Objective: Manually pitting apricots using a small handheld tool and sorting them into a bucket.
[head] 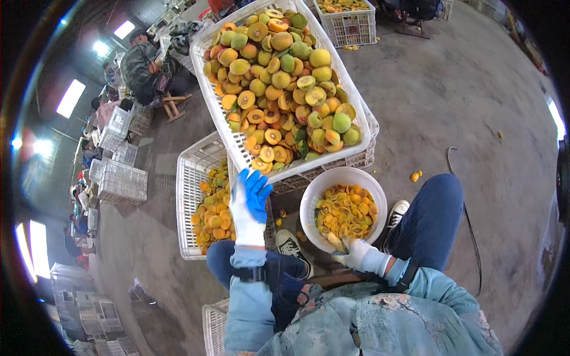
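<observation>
My left hand (pixel 250 207) wears a white glove with a blue coated palm. It is empty, fingers extended, at the near corner of a white plastic crate (pixel 363 142) heaped with apricots (pixel 280 80), many of them halved. My right hand (pixel 358 256), in a white glove with a darker palm, is at the near rim of a white plastic tub (pixel 308 213). Between its fingers is a short tan piece (pixel 332 240) that looks like a tool handle; its far end is unclear. Cut apricot pieces (pixel 347 209) fill the tub's bottom.
A lower white crate (pixel 186 200) on the left holds apricot halves (pixel 218 220). Another filled crate (pixel 349 27) stands at the back. Fruit pieces (pixel 415 176) and a dark cord (pixel 472 242) lie on the concrete floor. A seated person (pixel 144 66) and stacked crates (pixel 122 182) are further left.
</observation>
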The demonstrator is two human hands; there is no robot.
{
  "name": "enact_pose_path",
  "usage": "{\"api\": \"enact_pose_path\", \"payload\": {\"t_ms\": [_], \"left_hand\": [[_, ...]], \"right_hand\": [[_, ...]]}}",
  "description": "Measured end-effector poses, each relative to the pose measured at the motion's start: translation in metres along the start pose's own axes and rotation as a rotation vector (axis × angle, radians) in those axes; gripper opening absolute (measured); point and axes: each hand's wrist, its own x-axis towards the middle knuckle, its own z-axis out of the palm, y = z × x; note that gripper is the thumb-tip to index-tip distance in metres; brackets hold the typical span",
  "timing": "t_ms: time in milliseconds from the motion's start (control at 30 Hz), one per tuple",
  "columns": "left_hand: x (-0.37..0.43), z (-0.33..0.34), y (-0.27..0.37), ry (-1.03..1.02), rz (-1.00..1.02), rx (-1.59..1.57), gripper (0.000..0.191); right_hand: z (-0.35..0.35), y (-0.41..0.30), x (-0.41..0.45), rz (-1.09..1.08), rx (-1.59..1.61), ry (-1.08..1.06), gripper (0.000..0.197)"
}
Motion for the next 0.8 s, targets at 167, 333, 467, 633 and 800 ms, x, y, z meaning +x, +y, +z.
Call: {"api": "enact_pose_path", "payload": {"t_ms": [167,333,467,633,800], "left_hand": [[0.087,0.009,-0.025,0.003,0.751,1.61,0.051],[0.111,0.044,-0.042,-0.055,0.262,2.136,0.05],[0.109,0.032,-0.033,0.007,0.205,2.052,0.043],[0.094,0.009,-0.043,0.043,0.478,1.64,0.037],[0.024,0.037,-0.045,-0.073,0.486,0.753,0.028]], "right_hand": [[0.0,0.0,0.002,0.035,0.061,-0.022,0.049],[0.007,0.02,0.009,-0.028,0.038,0.159,0.051],[-0.005,0.0,0.004,0.019,0.107,0.003,0.057],[0.013,0.019,0.015,-0.006,0.061,0.049,0.062],[0.014,0.026,0.013,-0.072,0.179,0.119,0.053]]}}
